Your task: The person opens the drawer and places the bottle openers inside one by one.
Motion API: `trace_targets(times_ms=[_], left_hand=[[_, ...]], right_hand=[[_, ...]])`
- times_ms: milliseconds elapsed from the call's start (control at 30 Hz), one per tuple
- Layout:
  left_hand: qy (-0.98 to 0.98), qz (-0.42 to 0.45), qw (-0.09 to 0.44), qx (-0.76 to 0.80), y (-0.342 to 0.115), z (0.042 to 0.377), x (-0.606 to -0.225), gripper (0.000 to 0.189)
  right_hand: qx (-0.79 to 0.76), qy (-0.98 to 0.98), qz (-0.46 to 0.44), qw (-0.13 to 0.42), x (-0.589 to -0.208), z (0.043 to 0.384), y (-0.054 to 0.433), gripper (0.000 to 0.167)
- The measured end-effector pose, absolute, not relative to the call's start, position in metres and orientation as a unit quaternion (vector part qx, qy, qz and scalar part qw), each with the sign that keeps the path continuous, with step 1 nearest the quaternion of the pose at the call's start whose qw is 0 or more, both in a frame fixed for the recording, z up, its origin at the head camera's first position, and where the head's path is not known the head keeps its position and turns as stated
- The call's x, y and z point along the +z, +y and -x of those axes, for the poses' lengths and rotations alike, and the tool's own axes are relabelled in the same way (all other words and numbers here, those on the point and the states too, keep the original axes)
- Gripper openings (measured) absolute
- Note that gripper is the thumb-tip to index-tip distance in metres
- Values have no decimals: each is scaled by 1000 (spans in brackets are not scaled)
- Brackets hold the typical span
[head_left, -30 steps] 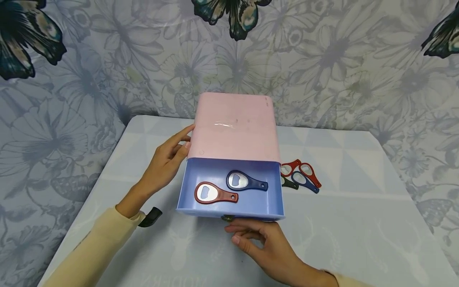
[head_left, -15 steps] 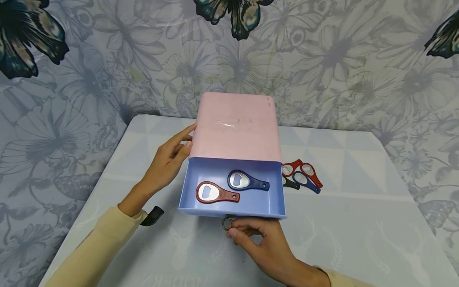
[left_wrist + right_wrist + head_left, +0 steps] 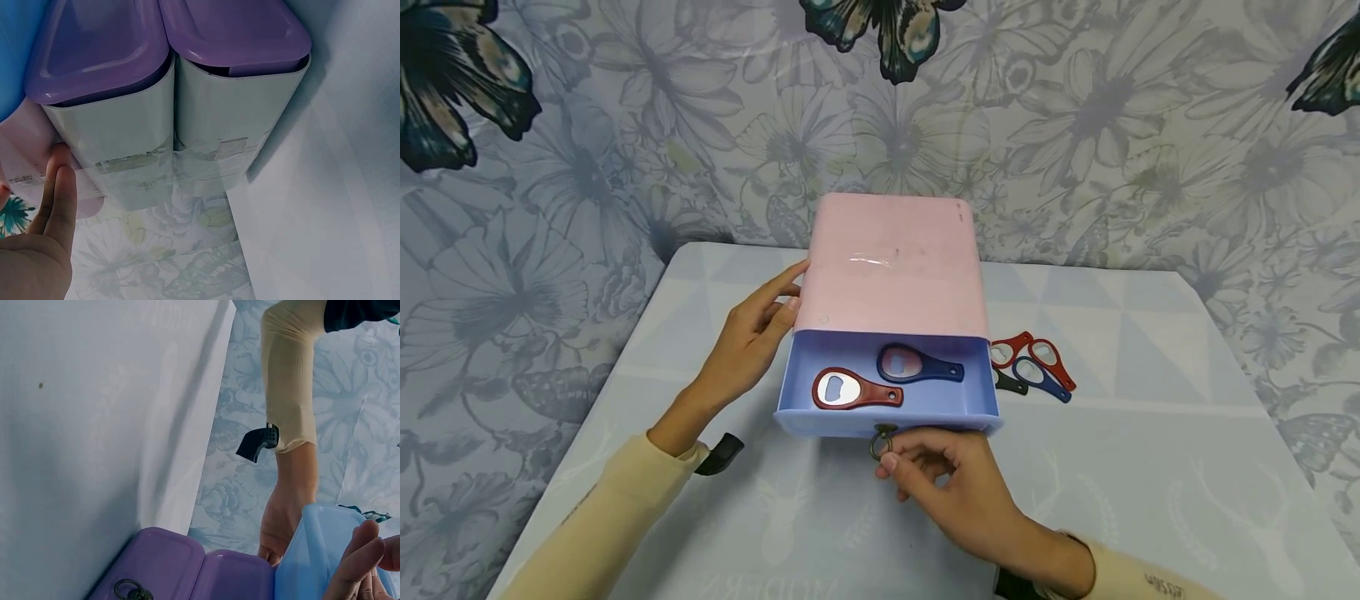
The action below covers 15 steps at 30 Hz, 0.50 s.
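A pink drawer case (image 3: pixel 891 267) stands mid-table with its blue drawer (image 3: pixel 797 424) pulled out. Inside the drawer lie a red bottle opener (image 3: pixel 872 395) and a dark blue bottle opener (image 3: pixel 936 369), flat and apart. My right hand (image 3: pixel 958 483) pinches the drawer's ring pull (image 3: pixel 876 447) between thumb and forefinger. My left hand (image 3: pixel 741 342) touches the case's left side with mostly straight fingers. The left wrist view shows that hand's fingers (image 3: pixel 62 194) against the pink wall. In the right wrist view, my right hand (image 3: pixel 359 565) overlaps the blue drawer (image 3: pixel 312 550).
Right of the case lies a pile of several bottle openers (image 3: pixel 1051 387) in red, blue and dark green, partly hidden. Lower purple drawers (image 3: pixel 244 31) in pale shells (image 3: pixel 125 137) sit beneath the blue one. A patterned wall (image 3: pixel 1090 167) rises behind the table (image 3: pixel 1150 467).
My right hand has taken hold of the ring pull, which was mostly hidden. The drawer's front has shifted away from me and upward in the view, openers with it. My left hand stays put.
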State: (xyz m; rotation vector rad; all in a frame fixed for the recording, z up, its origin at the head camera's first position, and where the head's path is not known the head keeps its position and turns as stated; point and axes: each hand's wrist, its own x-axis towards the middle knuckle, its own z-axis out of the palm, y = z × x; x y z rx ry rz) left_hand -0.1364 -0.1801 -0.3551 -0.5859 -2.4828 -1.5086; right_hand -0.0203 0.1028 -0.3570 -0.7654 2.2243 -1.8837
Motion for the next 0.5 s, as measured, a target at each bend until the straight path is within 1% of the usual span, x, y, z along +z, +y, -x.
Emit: trace_targets(times_ms=[133, 300, 500], left_hand=[[-833, 197, 89, -508, -180, 136, -355, 50], [-832, 197, 88, -511, -180, 137, -356, 50], [-832, 198, 88, -511, -180, 137, -357, 49]], right_hand=[[-620, 744, 238, 76, -354, 26, 103, 10], [-610, 753, 238, 65, -354, 36, 103, 11], [-603, 761, 228, 68, -355, 45, 102, 10]])
